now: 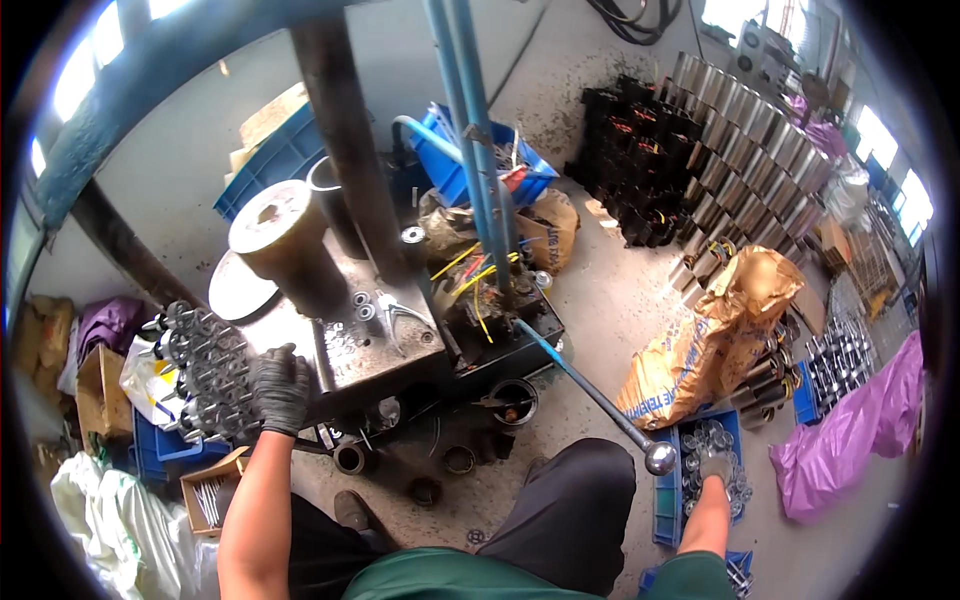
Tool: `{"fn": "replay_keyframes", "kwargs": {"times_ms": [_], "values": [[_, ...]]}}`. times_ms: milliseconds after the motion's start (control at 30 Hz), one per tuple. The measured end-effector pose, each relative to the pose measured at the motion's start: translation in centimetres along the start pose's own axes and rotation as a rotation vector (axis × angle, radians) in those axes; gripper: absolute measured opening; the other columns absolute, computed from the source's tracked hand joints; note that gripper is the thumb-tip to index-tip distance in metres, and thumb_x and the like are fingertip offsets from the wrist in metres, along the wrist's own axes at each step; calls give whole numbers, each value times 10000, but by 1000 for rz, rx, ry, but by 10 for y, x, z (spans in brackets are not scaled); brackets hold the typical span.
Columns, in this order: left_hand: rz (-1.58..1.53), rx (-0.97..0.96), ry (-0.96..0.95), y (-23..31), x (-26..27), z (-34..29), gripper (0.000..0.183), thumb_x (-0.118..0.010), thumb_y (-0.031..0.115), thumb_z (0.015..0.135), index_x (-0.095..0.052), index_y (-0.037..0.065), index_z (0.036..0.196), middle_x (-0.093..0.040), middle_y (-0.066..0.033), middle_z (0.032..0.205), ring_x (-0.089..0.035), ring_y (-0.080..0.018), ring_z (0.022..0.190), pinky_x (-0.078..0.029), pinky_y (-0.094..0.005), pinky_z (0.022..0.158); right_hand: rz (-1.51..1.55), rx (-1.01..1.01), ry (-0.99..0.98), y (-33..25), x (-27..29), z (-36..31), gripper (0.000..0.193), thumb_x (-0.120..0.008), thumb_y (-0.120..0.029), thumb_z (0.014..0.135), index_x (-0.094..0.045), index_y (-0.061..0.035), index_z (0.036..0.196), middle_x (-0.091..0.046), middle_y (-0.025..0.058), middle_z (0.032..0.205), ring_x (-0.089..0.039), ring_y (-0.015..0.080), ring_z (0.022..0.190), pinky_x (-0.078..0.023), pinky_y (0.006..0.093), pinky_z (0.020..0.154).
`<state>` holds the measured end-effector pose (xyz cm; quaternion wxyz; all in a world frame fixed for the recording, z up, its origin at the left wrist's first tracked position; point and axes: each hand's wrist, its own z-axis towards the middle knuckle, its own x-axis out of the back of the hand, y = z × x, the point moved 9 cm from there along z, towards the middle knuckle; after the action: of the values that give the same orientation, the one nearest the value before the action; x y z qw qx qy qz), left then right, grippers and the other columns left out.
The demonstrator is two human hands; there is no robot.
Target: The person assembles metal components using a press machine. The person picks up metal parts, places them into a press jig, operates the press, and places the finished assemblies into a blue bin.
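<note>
Two hands, head view: gloved left hand (281, 385) at the table (348, 376) edge, beside stacked metal parts (205, 362), grip unclear. Right hand (716, 467) down among shiny metal pieces (708, 437) in blue bin (666, 505); can't tell whether it's grasping any.

You are in a workshop: your worn metal bench (380, 368) has pliers (388, 305) lying near its right edge, and a long steel lever (590, 388) slants out past that side. Steel tubes (745, 130) are stacked on the bare, stained floor (600, 290), and a blue bin (667, 500) holds heaped metal parts (708, 438).
</note>
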<state>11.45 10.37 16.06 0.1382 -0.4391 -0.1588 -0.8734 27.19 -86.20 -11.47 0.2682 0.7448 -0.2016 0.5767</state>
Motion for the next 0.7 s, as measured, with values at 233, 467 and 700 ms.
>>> {"fn": "replay_keyframes", "kwargs": {"times_ms": [233, 467, 700], "values": [[-651, 313, 45, -33, -19, -4, 257, -667, 92, 1004, -664, 0, 1243, -724, -145, 1139, -704, -222, 1059, -561, -353, 936, 658, 350, 98, 37, -37, -39, 637, -644, -555, 964, -693, -26, 1314, -655, 234, 1355, -602, 390, 1243, -471, 455, 1055], [-1158, 118, -97, 56, 50, -55, 259, -696, 76, 969, -690, 20, 1221, -720, -114, 1036, -705, -244, 942, -562, -359, 876, 1523, 429, -762, -78, 155, -223, 535, -809, -568, 832, -667, -124, 1095, -606, 12, 720, -551, 151, 510, -458, 292, 432], [-1216, -85, -601, 139, 36, -105, 298, -667, 129, 1016, -669, 44, 1301, -701, -118, 1106, -677, -208, 1043, -546, -355, 943, 1247, 995, -1327, -234, 318, -452, 746, -888, -307, 727, -565, -29, 1340, -715, 182, 1058, -702, 224, 730, -545, 283, 517]]}}
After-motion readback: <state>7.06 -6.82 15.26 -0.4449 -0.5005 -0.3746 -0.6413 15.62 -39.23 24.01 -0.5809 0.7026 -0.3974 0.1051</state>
